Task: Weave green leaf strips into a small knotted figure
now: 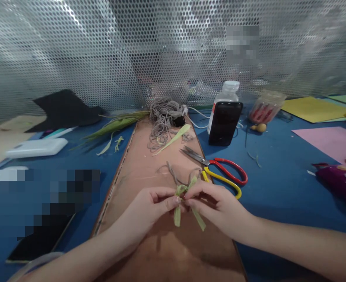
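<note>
Over a brown board (126, 207) my two hands meet at a small loop of pale green husk-like strip (177, 217). My left hand (158, 205) is closed, pinching the strip's left side between thumb and finger. Its other side is pinched by my right hand (215, 203), also closed. Two strip ends hang below the fingertips, and grey string (173, 172) trails from behind the loop. The exact join of string and strip is hidden by my fingers. Scissors (204, 159) with one red and one yellow handle lie partly open just beyond my right hand.
A tangle of grey string (165, 111) and a loose strip (175, 138) lie at the board's far end. Green leaves (117, 123) rest left of it. A phone (225, 123) leans on a bottle (231, 92); a jar (267, 107) and coloured paper (331, 141) are rightward.
</note>
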`<state>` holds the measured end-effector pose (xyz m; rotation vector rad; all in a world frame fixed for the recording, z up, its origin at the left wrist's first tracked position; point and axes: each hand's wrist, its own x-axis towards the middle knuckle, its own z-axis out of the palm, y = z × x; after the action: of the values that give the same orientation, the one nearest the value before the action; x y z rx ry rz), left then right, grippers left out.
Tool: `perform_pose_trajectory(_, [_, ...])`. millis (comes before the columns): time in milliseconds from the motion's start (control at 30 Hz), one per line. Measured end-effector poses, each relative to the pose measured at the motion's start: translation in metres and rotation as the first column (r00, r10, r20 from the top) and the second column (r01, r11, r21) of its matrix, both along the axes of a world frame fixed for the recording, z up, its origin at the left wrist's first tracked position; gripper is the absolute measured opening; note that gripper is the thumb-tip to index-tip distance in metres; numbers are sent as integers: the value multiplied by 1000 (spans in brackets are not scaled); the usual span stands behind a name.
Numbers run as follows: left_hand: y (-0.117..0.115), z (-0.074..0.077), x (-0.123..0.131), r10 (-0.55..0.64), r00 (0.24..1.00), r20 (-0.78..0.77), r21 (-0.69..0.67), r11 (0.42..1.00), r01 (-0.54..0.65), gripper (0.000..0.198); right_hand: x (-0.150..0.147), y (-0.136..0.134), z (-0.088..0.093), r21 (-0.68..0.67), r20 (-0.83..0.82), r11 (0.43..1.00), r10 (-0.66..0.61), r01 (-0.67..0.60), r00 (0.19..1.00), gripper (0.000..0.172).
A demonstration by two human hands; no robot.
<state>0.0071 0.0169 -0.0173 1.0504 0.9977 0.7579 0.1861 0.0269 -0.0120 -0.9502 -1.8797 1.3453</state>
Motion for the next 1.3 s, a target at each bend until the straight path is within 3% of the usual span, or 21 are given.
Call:
perform_pose_trajectory(167, [-2, 2, 2, 26, 1000, -17, -62, 998, -27, 16, -1, -3, -2, -84, -102, 996, -21, 13, 995, 9])
perform_pose_trajectory(267, [-1, 0, 3, 43, 999, -8, -60, 997, -44, 15, -4, -5, -4, -115, -127, 990, -100, 86, 987, 27])
perform_pose_trajectory(400, [0, -4, 4, 62, 997, 38, -58, 996, -60, 14, -7, -6, -3, -271, -201, 956, -168, 111, 965, 37])
perform_pose_trajectory(567, [-1, -1, 4, 16, 997, 81, -86, 996, -9, 14, -9, -7, 0, -433, -303, 899, -209, 61, 930, 71])
perform_pose_trajectory(667, [-3, 2, 4, 8, 996, 87, -112, 994, 1, 13, -11, -7, 1, -463, -320, 886, -198, 29, 927, 84])
perform_pose_trajectory(767, [-3, 4, 5, -2, 994, 107, -114, 993, 14, 12, -10, -7, -1, -433, -305, 901, -165, 18, 938, 83])
perform_pose_trajectory(833, [-2, 5, 5, 15, 992, 128, -119, 993, 0, 11, -6, -8, -3, -341, -231, 940, -120, 35, 965, 70])
perform_pose_trajectory(900, [-1, 6, 5, 64, 985, 162, -148, 988, -40, 10, 0, -8, -4, -113, -86, 993, -41, 31, 995, 54])
perform_pose_trajectory(933, [-1, 6, 5, 94, 979, 181, -176, 983, -62, 10, 4, -7, -5, 64, 7, 998, 3, -4, 1000, 49])
perform_pose_trajectory(967, [-1, 6, 5, 120, 972, 200, -203, 976, -79, 10, 8, -7, -5, 299, 115, 953, 10, -44, 993, 49])
perform_pose_trajectory(1033, [0, 5, 4, 148, 962, 230, -247, 965, -89, 10, 13, -6, -3, 706, 300, 685, -60, -179, 952, 45])
perform_pose_trajectory(1100, [1, 4, 4, 141, 962, 234, -264, 961, -77, 11, 14, -6, 0, 862, 361, 433, -158, -264, 919, 37])
perform_pose_trajectory(1133, [1, 4, 3, 125, 965, 229, -258, 964, -64, 10, 13, -7, 2, 888, 360, 370, -185, -275, 915, 31])
perform_pose_trajectory(1200, [1, 2, 3, 85, 973, 216, -228, 973, -35, 9, 10, -9, 5, 902, 340, 340, -186, -264, 922, 19])
perform_pose_trajectory(1300, [1, 1, 2, 41, 971, 238, -208, 978, 9, 8, 4, -13, 7, 905, 323, 349, -185, -245, 928, 17])
